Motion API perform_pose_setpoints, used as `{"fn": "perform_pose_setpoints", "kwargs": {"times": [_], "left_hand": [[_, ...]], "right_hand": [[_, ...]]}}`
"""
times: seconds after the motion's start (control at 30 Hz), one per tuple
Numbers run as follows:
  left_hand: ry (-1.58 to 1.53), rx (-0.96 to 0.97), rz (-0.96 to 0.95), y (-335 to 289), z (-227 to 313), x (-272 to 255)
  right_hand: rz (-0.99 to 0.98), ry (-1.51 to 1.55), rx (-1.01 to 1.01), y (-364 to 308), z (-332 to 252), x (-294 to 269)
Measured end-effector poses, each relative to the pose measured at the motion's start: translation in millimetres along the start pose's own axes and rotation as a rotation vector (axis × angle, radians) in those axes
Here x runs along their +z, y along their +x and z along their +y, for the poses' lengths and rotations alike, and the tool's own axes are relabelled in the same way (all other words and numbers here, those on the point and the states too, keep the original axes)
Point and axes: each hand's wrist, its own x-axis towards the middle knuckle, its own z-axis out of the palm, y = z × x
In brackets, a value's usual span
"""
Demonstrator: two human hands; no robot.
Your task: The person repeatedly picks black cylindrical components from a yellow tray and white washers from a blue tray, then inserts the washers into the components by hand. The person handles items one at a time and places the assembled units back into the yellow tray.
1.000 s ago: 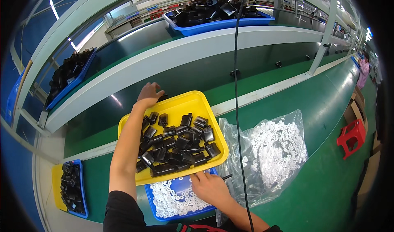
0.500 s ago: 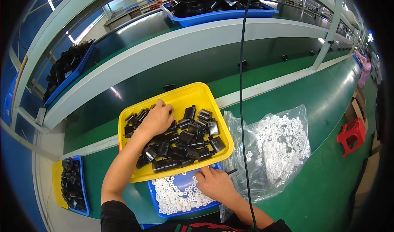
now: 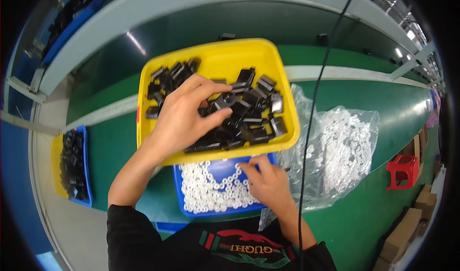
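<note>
My left hand (image 3: pixel 184 112) is over the yellow tray (image 3: pixel 223 55), thumb and forefinger spread on either side of a black part (image 3: pixel 225 100). No grip on that part shows. Several glossy black plastic parts, boxy with short necks, lie heaped in the tray. My right hand (image 3: pixel 269 182) is curled at the right of the blue tray (image 3: pixel 179 194) of small white rings (image 3: pixel 211 196). Its fingertips are close to a ring, and the dark end of a thin rod (image 3: pixel 287 169) sticks out beside the hand. The rest of the rod is hidden by the hand.
A clear plastic bag (image 3: pixel 347 148) of white rings lies to the right on the green bench. Another tray (image 3: pixel 88 170) of black parts sits at the left. A black cable (image 3: pixel 314 108) hangs down in front. A red stool (image 3: pixel 402 171) stands at the far right.
The view has tilted down and come closer to the trays. My left hand has shifted toward the middle of the black parts, its thumb now showing. My right hand stays by the rings.
</note>
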Motion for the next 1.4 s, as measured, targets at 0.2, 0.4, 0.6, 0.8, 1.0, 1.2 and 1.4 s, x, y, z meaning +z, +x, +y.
{"fn": "perform_pose_setpoints", "kwargs": {"times": [0.2, 0.4, 0.6, 0.8, 1.0, 1.2, 1.4], "left_hand": [[-0.953, -0.299, 0.153, -96, 10, 3], [-1.319, -0.122, 0.005, -124, -19, 40], [-1.411, -0.287, -0.105, -127, -18, 51], [-1.382, -0.246, -0.107, -131, -15, 61], [-1.417, -0.212, -0.127, -137, -19, 66], [-1.36, -0.203, -0.072, -137, -16, 68], [-0.971, -0.066, 0.069, -138, -15, 75]], "right_hand": [[0.009, 0.154, 0.043, 15, -17, -13], [-0.037, 0.472, 0.157, 33, -37, -44], [0.076, 0.669, 0.106, 42, -55, -52], [-0.02, 0.521, 0.052, 48, -57, -39], [-0.046, 0.467, 0.057, 44, -54, -37], [-0.031, 0.446, 0.117, 42, -54, -32], [0.068, 0.333, 0.168, 32, -61, -14]]}}
